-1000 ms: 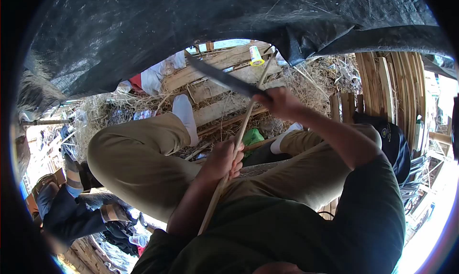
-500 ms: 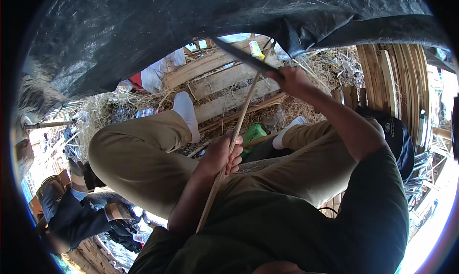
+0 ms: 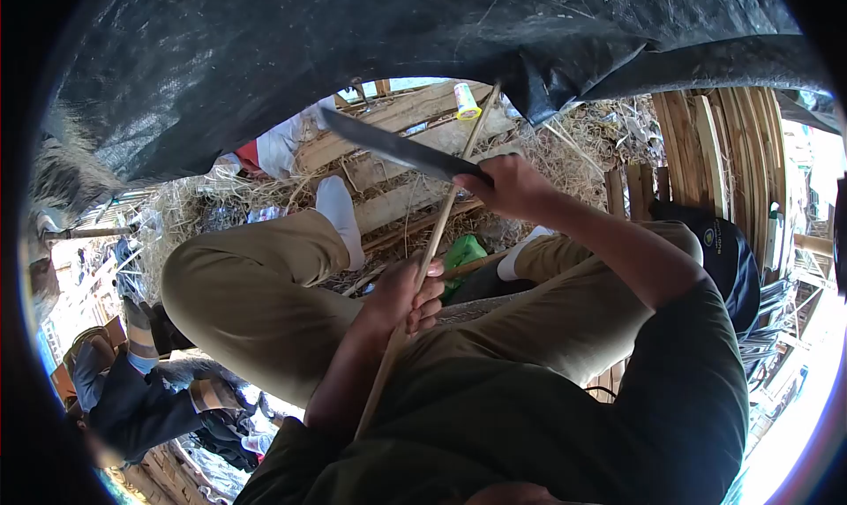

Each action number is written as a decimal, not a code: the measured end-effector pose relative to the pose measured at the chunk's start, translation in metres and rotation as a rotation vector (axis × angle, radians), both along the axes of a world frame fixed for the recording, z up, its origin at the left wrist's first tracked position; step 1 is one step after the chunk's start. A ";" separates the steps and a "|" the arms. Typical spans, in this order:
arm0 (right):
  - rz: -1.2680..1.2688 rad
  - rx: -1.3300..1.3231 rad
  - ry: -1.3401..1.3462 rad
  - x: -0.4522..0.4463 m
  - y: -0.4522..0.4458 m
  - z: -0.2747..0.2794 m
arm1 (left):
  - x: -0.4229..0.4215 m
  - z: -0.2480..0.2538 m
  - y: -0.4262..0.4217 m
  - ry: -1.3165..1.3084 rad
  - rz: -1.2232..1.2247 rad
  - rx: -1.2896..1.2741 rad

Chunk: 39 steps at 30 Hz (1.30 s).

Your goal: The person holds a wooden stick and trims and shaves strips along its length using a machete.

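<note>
Stick [image 3: 441, 223] clamped in left hand [image 3: 406, 295], knife [image 3: 395, 146] gripped in right hand [image 3: 513, 187], pale lettering [image 3: 712, 240] on dark fabric [image 3: 736, 274], seemingly illegible

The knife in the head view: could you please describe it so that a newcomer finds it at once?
A black sheet spans the top of the picture. Below it, the person's right grip holds the knife, its blade pointing to the upper left. The dark, flat blade sets it apart from the pale stick and pale planks.

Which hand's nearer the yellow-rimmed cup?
Right: the right hand, gripping the knife, is below the cup in view; the left hand, on the stick, is farther down.
</note>
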State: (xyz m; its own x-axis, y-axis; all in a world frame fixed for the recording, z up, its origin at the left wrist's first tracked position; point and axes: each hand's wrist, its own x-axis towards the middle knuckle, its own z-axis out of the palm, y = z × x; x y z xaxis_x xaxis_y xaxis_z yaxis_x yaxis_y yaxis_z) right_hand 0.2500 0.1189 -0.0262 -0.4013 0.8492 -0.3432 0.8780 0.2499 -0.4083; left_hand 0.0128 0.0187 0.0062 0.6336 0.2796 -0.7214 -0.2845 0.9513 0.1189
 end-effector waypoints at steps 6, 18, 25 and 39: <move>-0.389 -0.112 -0.043 0.054 0.046 -0.033 | -0.002 0.006 0.000 0.098 -0.064 0.063; -0.244 -0.164 -0.040 0.005 0.006 0.005 | 0.001 0.010 0.007 0.131 -0.038 0.063; -0.293 0.144 0.154 0.037 0.031 -0.027 | 0.003 0.011 0.005 0.177 -0.070 0.099; -0.147 -0.039 -0.033 0.018 0.012 -0.013 | -0.010 0.005 -0.003 0.399 -0.097 0.315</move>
State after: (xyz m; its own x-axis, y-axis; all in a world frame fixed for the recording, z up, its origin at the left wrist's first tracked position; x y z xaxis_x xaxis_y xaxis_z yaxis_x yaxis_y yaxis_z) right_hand 0.2683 0.1304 -0.0396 -0.2618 0.8836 -0.3881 0.9171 0.1026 -0.3852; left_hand 0.0032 0.0160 0.0117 0.3601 0.4755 -0.8026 -0.0710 0.8718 0.4847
